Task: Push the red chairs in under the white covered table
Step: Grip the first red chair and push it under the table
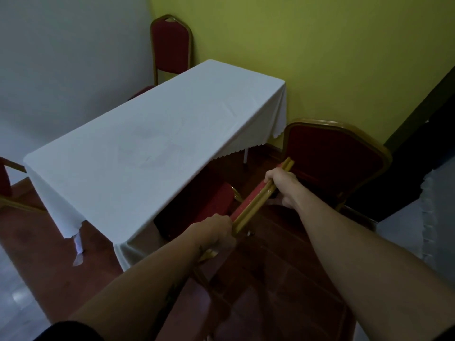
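From the head view, the white covered table (152,134) fills the middle of the room, its cloth hanging down the long sides. At its near long side the person has both hands on one red chair (211,200): the left hand (214,232) is closed around the near end of the gold top rail of the backrest, the right hand (283,185) wrapped round the far end of the same rail. The seat of that chair is already partly under the cloth edge, with the backrest standing clear of the table, so I'd judge this push to be under way rather than finished.

To the right of that one, by the table's far right corner, a second red chair (332,156) stands apart from the table and looks not yet pushed in. A third chair (171,45) stands at the table's far end, close against it. At the left end, part of another red chair (6,178) shows; how far in it sits I cannot tell.
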Available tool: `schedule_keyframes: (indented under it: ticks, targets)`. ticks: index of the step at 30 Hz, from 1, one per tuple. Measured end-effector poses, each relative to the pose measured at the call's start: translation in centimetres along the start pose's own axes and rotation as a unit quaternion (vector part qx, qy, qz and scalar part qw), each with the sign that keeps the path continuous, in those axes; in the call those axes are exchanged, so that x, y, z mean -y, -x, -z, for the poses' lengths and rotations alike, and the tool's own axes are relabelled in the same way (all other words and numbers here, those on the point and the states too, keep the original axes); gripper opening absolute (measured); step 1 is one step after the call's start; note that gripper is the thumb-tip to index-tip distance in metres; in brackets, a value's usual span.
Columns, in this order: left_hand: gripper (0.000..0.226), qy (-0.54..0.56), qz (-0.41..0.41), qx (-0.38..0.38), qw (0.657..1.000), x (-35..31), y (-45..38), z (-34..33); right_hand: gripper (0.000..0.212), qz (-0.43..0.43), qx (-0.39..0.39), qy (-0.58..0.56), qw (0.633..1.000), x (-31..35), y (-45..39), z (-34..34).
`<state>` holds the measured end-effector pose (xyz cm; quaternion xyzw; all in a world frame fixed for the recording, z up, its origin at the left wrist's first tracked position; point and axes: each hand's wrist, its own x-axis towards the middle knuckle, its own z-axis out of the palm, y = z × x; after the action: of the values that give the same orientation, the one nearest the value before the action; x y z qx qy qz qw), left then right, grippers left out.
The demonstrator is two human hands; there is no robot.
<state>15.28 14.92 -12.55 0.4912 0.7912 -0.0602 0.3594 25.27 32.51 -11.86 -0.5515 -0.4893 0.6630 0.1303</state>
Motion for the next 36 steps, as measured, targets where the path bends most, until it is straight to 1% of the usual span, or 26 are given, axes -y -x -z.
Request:
schedule_keyframes:
  ticks: [2, 4, 6, 7, 8, 10, 12, 13, 14, 17, 20, 22, 24, 26, 27, 30, 32, 34, 36]
  targets:
    - [0.047, -0.012, 0.004, 0.015, 1.0, 0.1, -0.1, 0.6, 0.019, -0.008, 0.01, 0.005, 1.0, 0.4, -0.3, 0.0]
    - [0.053, -0.019, 0.014, 0.054, 0.998, 0.0, -0.4, 1.6, 0.026, -0.025, 0.026, 0.02, 0.999, 0.9, -0.3, 0.3]
    - [0.061, 0.014, 0.017, 0.092, 0.996, -0.2, -1.2, 3.0, 0.035, -0.04, 0.05, 0.066, 0.996, 1.5, 0.3, 1.0]
    - [0.065, 0.046, 0.012, 0.097, 0.994, -0.5, -1.6, 3.8, 0.038, -0.042, 0.06, 0.101, 0.992, 1.8, 0.6, 1.5]
    - [0.068, 0.071, 0.0, 0.088, 0.994, -1.0, -2.0, 4.7, 0.039, -0.041, 0.06, 0.136, 0.988, 2.2, 0.9, 2.2]
    - [0.069, 0.082, -0.044, 0.029, 0.995, -2.6, -2.8, 6.8, 0.047, -0.013, 0.038, 0.19, 0.981, 3.1, 0.4, 4.1]
    - [0.065, 0.074, -0.089, -0.038, 0.992, -4.8, -3.6, 8.9, 0.071, 0.032, 0.003, 0.236, 0.971, 4.1, -0.7, 6.8]
    - [0.06, 0.074, -0.11, -0.065, 0.989, -6.0, -4.2, 9.9, 0.079, 0.058, -0.017, 0.27, 0.961, 4.8, -1.3, 8.4]
    - [0.055, 0.074, -0.127, -0.087, 0.985, -7.4, -4.8, 10.8, 0.083, 0.086, -0.041, 0.308, 0.947, 5.5, -1.8, 10.3]
    - [0.049, 0.058, -0.162, -0.126, 0.977, -11.8, -6.8, 13.1, 0.077, 0.142, -0.098, 0.393, 0.903, 7.7, -3.5, 16.0]
    - [0.05, 0.031, -0.166, -0.151, 0.974, -16.7, -9.7, 15.0, 0.07, 0.184, -0.124, 0.443, 0.869, 9.5, -5.3, 20.9]
    - [0.05, 0.018, -0.166, -0.169, 0.971, -19.8, -11.9, 16.0, 0.064, 0.205, -0.126, 0.472, 0.848, 10.3, -6.8, 23.7]
    - [0.04, 0.021, -0.169, -0.202, 0.965, -22.8, -14.1, 16.9, 0.061, 0.21, -0.118, 0.489, 0.838, 10.9, -8.3, 26.1]
    - [0.032, 0.025, -0.171, -0.227, 0.958, -26.0, -15.9, 17.6, 0.065, 0.203, -0.104, 0.506, 0.832, 11.4, -9.9, 28.5]
    - [0.033, 0.017, -0.173, -0.23, 0.958, -27.4, -16.7, 17.9, 0.067, 0.197, -0.098, 0.514, 0.829, 11.7, -10.7, 29.5]
    - [0.044, -0.019, -0.158, -0.224, 0.961, -30.6, -18.8, 18.6, 0.071, 0.186, -0.086, 0.522, 0.828, 12.7, -12.9, 31.8]
    - [0.051, -0.013, -0.156, -0.22, 0.963, -32.1, -20.4, 19.1, 0.072, 0.173, -0.071, 0.522, 0.832, 12.8, -14.3, 32.7]
    - [0.057, -0.027, -0.156, -0.21, 0.965, -33.3, -22.5, 19.5, 0.068, 0.15, -0.04, 0.494, 0.855, 12.7, -15.4, 33.4]
    - [0.055, -0.078, -0.138, -0.193, 0.968, -34.1, -24.7, 19.5, 0.058, 0.137, -0.011, 0.448, 0.883, 12.2, -16.1, 33.7]
